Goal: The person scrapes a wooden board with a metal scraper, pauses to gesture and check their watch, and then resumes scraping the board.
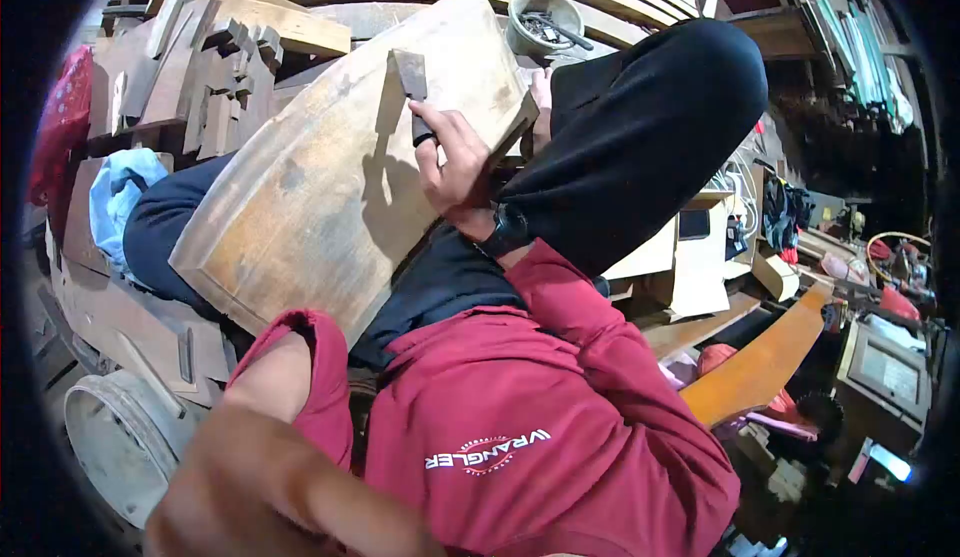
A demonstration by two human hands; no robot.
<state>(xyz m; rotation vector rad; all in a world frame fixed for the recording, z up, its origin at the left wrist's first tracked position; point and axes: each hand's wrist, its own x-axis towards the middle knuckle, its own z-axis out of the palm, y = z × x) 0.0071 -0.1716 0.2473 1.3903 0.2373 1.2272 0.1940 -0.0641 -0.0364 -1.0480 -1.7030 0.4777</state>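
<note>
My right hand [455, 162], with a dark band on the wrist, has its fingers wrapped round the dark handle of a scraper [409, 75]. The scraper's flat, squarish metal blade points up and away over a wide wooden panel [300, 197]. This pale, stained panel lies tilted across my lap, and the hand's shadow falls on it. My left hand [300, 492] is raised very close to the camera at the bottom edge. It is blurred and partly cut off, so I cannot make out whether its fingers hold anything.
Stacked wood offcuts [215, 87] lie at the upper left. A bucket [545, 19] with small dark bits stands beyond the panel. A white round tub [125, 442] sits at lower left. An orange-brown curved board [765, 362] and clutter lie at right.
</note>
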